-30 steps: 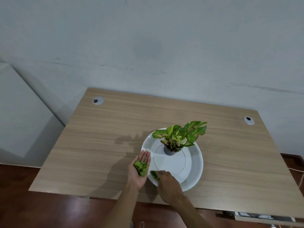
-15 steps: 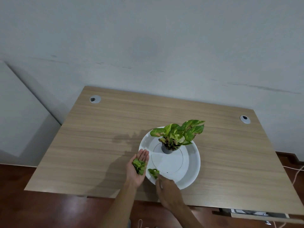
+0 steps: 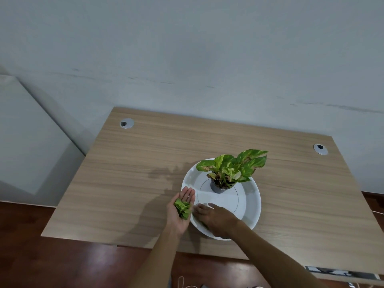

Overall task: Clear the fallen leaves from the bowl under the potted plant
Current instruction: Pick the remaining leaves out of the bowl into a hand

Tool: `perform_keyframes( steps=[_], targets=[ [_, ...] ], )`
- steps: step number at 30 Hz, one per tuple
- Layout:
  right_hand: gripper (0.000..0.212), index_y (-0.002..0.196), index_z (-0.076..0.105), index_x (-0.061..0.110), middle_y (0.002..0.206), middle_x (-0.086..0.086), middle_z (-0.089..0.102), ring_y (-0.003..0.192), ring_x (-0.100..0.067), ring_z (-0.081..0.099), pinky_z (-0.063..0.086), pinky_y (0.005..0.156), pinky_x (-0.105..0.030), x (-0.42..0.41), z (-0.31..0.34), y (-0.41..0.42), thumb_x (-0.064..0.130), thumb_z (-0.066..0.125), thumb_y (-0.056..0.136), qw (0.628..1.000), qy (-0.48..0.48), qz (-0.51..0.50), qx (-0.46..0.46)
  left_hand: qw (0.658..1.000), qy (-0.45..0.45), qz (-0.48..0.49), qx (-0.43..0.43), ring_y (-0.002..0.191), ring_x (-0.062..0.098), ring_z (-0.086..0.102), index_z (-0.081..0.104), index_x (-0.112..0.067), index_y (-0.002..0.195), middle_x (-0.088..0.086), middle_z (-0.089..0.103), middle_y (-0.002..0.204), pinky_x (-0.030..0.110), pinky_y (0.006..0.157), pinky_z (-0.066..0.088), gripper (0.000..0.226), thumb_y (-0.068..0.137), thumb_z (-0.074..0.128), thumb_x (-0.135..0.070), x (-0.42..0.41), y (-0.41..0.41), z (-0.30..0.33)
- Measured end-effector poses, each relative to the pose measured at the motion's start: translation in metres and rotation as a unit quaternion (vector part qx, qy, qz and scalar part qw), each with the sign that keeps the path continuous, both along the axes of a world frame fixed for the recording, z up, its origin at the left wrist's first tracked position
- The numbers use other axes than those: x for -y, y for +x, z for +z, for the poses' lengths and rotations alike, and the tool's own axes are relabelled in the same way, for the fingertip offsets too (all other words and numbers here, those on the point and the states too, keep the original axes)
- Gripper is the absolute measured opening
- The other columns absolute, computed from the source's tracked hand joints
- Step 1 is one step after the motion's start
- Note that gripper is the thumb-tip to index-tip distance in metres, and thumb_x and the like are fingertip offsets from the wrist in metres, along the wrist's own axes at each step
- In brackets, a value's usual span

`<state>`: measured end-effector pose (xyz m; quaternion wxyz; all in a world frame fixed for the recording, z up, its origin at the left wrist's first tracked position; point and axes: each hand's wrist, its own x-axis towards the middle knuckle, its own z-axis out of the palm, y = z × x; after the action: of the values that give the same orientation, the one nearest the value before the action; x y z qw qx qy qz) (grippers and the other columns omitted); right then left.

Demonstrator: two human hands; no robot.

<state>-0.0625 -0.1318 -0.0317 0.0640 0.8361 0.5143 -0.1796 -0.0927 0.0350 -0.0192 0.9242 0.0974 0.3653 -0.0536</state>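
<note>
A white bowl [image 3: 254, 206] sits on the wooden desk [image 3: 128, 183], with a small potted plant [image 3: 230, 169] in a grey pot standing in its middle. My left hand [image 3: 178, 219] is palm up just left of the bowl's rim, cradling a small pile of green fallen leaves [image 3: 182, 208]. My right hand [image 3: 217, 218] lies palm down over the bowl's near left part, fingers spread and pointing left toward the other hand. I see no leaf in its fingers. What is under that hand is hidden.
The desk backs onto a pale wall. Two round cable grommets sit in it, one at the far left [image 3: 127, 123] and one at the far right [image 3: 320, 149]. Dark wooden floor shows beyond the near edge.
The leaf pinched at my right fingertips is no longer seen there. My right hand has spread flat into the bowl. The left hand stays beside the rim with its leaves.
</note>
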Motion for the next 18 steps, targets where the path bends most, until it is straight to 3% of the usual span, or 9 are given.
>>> perform_keyframes(
  steps=[2,4,10,15,18],
  targets=[
    [0.070,0.134,0.054,0.009,0.139,-0.008,0.058,0.127,-0.024,0.056,0.052,0.099,-0.036,0.007,-0.007,0.000,0.012,0.079,0.069,1.000,0.002,0.022,-0.004,1.000,-0.002,0.003,0.001,0.109,0.028,0.062,0.059,0.003,0.119,0.020,0.063,0.120,0.038,0.101,0.044,0.035,0.101,0.038,-0.017,0.001,-0.001,0.000],
    [0.057,0.124,0.063,0.013,0.129,-0.003,0.064,0.121,-0.020,0.061,0.057,0.089,-0.029,0.014,-0.012,-0.002,0.012,0.080,0.069,0.999,0.029,0.033,0.010,1.000,-0.004,0.006,0.003,0.109,0.027,0.062,0.059,0.004,0.119,0.019,0.063,0.120,0.039,0.098,0.047,0.035,0.101,0.038,-0.017,0.001,-0.001,0.000],
    [0.032,0.097,0.062,0.018,0.097,0.002,0.061,0.085,-0.018,0.057,0.054,0.053,-0.029,0.028,-0.018,-0.012,0.006,0.072,0.070,0.996,0.032,0.022,0.080,1.000,-0.021,0.017,0.006,0.102,0.027,0.069,0.061,0.003,0.117,0.018,0.066,0.118,0.038,0.094,0.050,0.035,0.101,0.038,-0.017,-0.003,0.002,-0.003],
    [0.019,0.084,0.069,0.021,0.084,0.003,0.064,0.078,-0.017,0.061,0.054,0.054,-0.028,0.024,-0.012,-0.011,0.008,0.074,0.071,0.998,0.034,0.002,0.044,0.999,-0.028,0.029,0.010,0.090,0.026,0.075,0.062,0.003,0.116,0.018,0.067,0.117,0.036,0.085,0.059,0.035,0.101,0.039,-0.017,-0.002,0.001,-0.009],
    [0.024,0.101,0.073,0.014,0.102,-0.005,0.069,0.095,-0.024,0.061,0.054,0.076,-0.039,0.020,-0.008,-0.013,0.010,0.052,0.091,0.987,0.099,-0.115,-0.047,0.999,-0.024,0.030,0.009,0.091,0.026,0.075,0.062,0.003,0.117,0.018,0.068,0.117,0.038,0.085,0.058,0.035,0.101,0.039,-0.017,-0.002,0.001,-0.010]
  ],
)
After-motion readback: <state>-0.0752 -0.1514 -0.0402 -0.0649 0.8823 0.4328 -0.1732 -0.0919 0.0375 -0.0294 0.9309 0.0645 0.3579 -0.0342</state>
